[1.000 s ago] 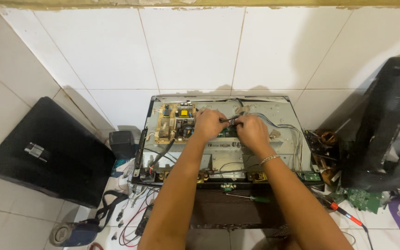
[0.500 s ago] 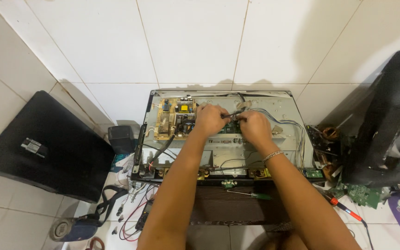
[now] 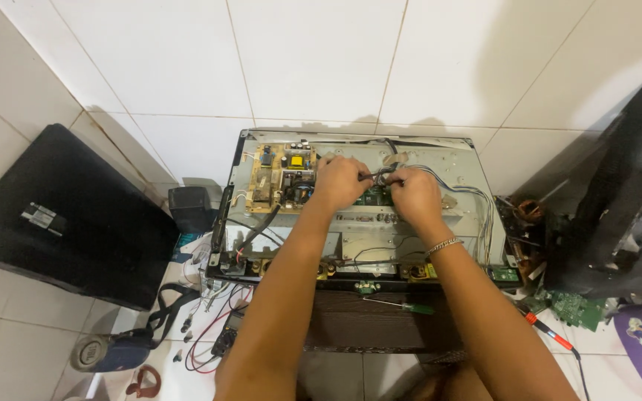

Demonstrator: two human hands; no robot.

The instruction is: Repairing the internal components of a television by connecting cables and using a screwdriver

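Where our two hands meet over the middle of the opened flat-screen chassis (image 3: 455, 160), the left hand (image 3: 339, 182) and the right hand (image 3: 412, 194) are both pinched on the same grey bundle of wires (image 3: 382, 176), fingers curled tight around it, with the hands just beside each other. The bundle sits above a small green board (image 3: 375, 197) that shows between the two hands. Just left of the left hand lies the yellow power board (image 3: 282, 178), near the chassis's left edge. More grey wires (image 3: 469, 194) run right from the right hand and bend down along the right edge. Our forearms cross the near rim, where a green-handled screwdriver (image 3: 403, 304) lies on a dark stand. Bare metal stays open at the far right corner of the chassis. Beyond the left edge, a black panel (image 3: 61, 215) leans on the tiled wall (image 3: 313, 59). Past the right edge, parts crowd the floor, and a red-handled screwdriver (image 3: 548, 336) lies near our right arm.
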